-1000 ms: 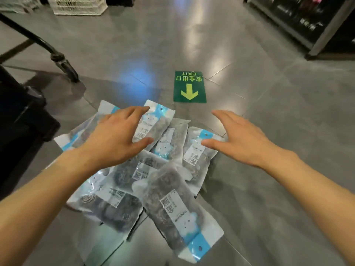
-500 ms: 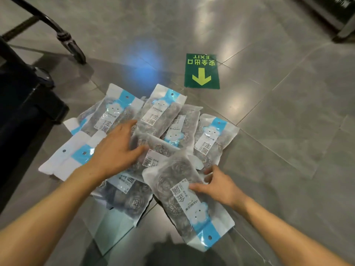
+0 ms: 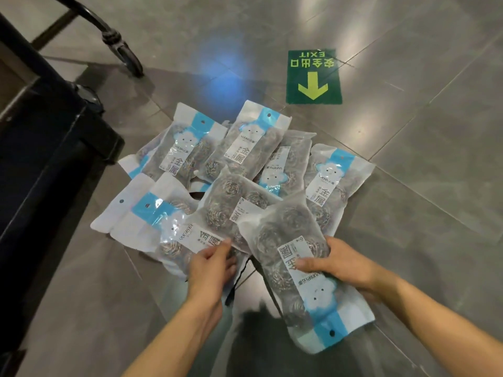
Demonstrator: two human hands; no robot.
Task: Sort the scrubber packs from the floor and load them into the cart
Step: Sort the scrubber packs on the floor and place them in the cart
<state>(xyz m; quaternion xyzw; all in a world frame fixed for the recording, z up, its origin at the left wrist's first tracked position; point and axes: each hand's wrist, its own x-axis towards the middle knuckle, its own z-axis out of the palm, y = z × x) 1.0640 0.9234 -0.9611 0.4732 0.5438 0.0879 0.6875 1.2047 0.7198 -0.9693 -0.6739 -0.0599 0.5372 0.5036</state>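
Several clear scrubber packs with blue-and-white headers lie in an overlapping pile on the grey tiled floor. My right hand grips the nearest pack at its right edge, thumb across its white label. My left hand holds the lower edge of a pack on the left of the pile, thumb on its label. The black cart stands at the left, close beside the pile.
One cart wheel rests on the floor beyond the pile. A green exit sticker with a yellow arrow lies on the tiles behind the packs. Grey floor stretches to the right and near the bottom left.
Both hands have come down from above the pile toward me. The right hand has closed on the nearest pack; the left slid down to a left pack's lower edge. The view dipped closer.
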